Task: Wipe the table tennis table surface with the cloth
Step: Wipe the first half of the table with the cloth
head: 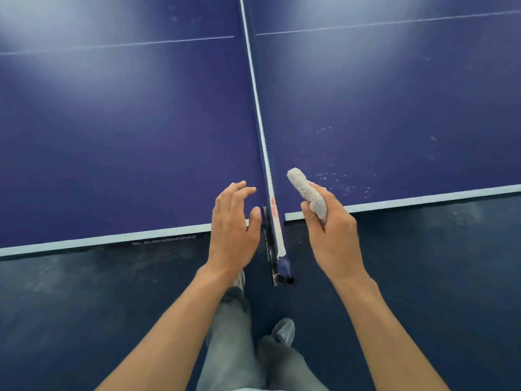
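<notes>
The blue table tennis table (127, 122) fills the upper part of the view, split by the net (260, 122) that runs away from me. My right hand (329, 230) grips a rolled grey-white cloth (306, 190) just right of the net, above the table's near edge. The cloth's free end points up and away. Pale specks and smears (341, 182) dot the surface just beyond the cloth. My left hand (234, 221) hovers left of the net over the near edge, fingers relaxed and holding nothing.
The net post and clamp (279, 263) stick out past the table's white edge line (98, 239) between my hands. Below lies dark blue floor (70, 306) with my legs and grey shoes (283, 330). White centre lines (380, 24) cross both halves far off.
</notes>
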A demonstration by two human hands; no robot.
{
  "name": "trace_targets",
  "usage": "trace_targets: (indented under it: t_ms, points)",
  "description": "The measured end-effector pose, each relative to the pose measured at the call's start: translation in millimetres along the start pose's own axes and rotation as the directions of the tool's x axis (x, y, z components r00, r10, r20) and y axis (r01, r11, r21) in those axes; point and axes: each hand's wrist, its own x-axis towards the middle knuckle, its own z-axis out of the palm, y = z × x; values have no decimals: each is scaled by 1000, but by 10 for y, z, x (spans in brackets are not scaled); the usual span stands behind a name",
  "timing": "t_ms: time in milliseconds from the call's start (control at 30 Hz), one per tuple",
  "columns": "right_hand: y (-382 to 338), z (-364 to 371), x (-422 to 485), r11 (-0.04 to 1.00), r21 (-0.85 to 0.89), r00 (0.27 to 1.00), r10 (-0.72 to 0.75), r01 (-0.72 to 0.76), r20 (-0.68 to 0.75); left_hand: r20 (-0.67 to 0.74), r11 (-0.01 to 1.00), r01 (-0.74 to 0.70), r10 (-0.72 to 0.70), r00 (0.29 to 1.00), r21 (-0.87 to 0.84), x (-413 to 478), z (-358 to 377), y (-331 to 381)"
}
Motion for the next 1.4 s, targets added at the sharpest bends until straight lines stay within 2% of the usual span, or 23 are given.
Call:
trace_targets:
  t_ms: [100,167,267,333,400,500,567,633,733,800,967,1033,1067,1100,1133,1200,1233,1267,1333,1400]
  points:
    - [336,-366,169,989,-69,991,125,-128,-42,69,995,-96,94,993,21,218,310,304]
    - [628,-449,298,974,-123,982,188,-191,-37,114,994,-90,83,990,57,404,525,379]
    - [1068,-392,516,958,-223,983,182,-180,-13,144,986,-71,49,988,149,674,808,375]
    - [1315,-275,687,938,-340,997,74,-70,0,161,970,-91,55,985,226,875,948,331]
    - [1526,-126,828,872,-487,998,-32,52,51,176,945,-101,47,983,313,1058,1053,285]
    - [1738,61,1037,769,-602,963,-64,213,260,187,918,-80,6,982,388,1228,1161,245]
    - [1843,162,1108,733,-563,868,-77,382,490,192,905,-59,-25,981,422,1271,1210,226]
    - [1959,207,1135,682,-525,752,-55,509,657,222,876,-49,-67,973,481,1265,1244,198]
    - [2121,175,1153,623,-514,670,-22,590,742,265,821,-58,-116,957,568,1206,1271,153]
    - [2195,154,1312,610,-521,673,-26,596,739,274,803,-76,-111,955,591,1169,1302,152]
    - [2185,416,2112,633,-660,816,76,405,573,234,831,-77,-66,970,551,1088,1491,296]
    - [2116,572,2324,648,-672,829,111,358,548,196,835,-49,-71,978,548,1051,1552,362]
    - [2089,625,2370,644,-659,816,91,389,570,170,836,-33,-73,983,547,1032,1586,393]
    - [2068,645,2373,630,-625,782,44,462,622,140,842,-15,-72,988,540,1017,1624,422]
    - [2063,630,2338,600,-565,717,-19,566,697,103,852,5,-70,992,524,1001,1666,449]
    - [2129,500,2236,521,-384,520,-140,762,843,29,870,59,-84,996,489,964,1756,478]
    - [2189,408,2208,491,-308,438,-174,815,882,3,873,99,-114,993,478,944,1800,469]
    - [2265,311,2213,476,-256,386,-199,841,901,-16,866,147,-159,987,478,929,1845,443]
    - [2391,134,2330,469,-221,368,-248,855,896,-51,826,266,-278,959,497,915,1931,358]
    - [2458,55,2564,482,-289,444,-246,827,862,-101,770,378,-383,918,514,940,2035,247]
